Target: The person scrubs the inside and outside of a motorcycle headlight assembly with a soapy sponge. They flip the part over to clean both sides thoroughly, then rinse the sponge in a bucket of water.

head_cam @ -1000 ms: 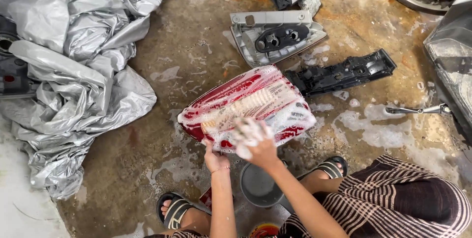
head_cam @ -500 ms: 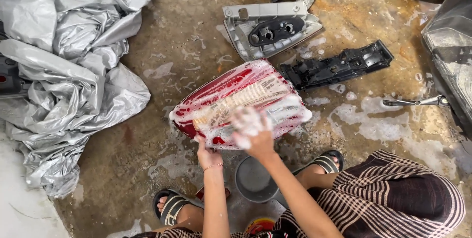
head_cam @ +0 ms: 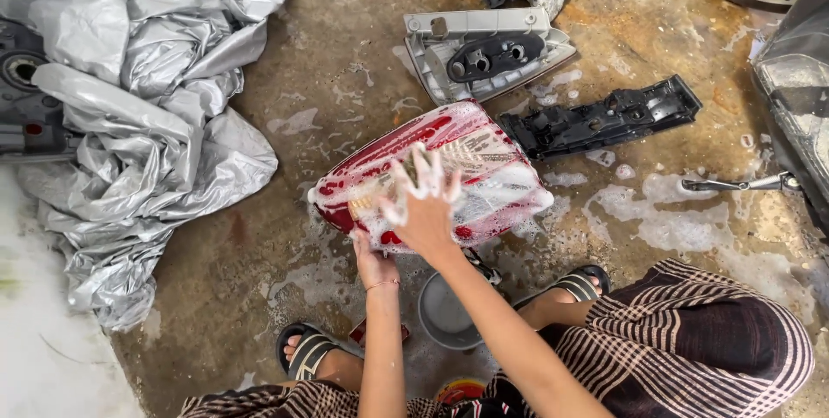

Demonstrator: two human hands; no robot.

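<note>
A red tail-light lens point(head_cam: 471, 146) covered in white soap suds is tilted up off the wet concrete floor in the head view. My left hand point(head_cam: 373, 261) grips its near lower edge from below. My right hand point(head_cam: 423, 204), foamy, presses flat on the lens face with fingers spread; something small and soapy may be under the palm, but I cannot tell what. Both my forearms reach up from the bottom of the frame.
A grey lamp housing point(head_cam: 484, 51) and a black plastic bracket point(head_cam: 604, 117) lie beyond the lens. A crumpled silver cover point(head_cam: 138, 116) fills the left. A grey bowl point(head_cam: 445, 314) sits between my sandalled feet. A metal lever point(head_cam: 743, 183) and vehicle parts are at the right.
My right hand has slid left and up across the soapy lens, fingers spreading. The view has shifted slightly. My left hand keeps its grip on the lower edge.
</note>
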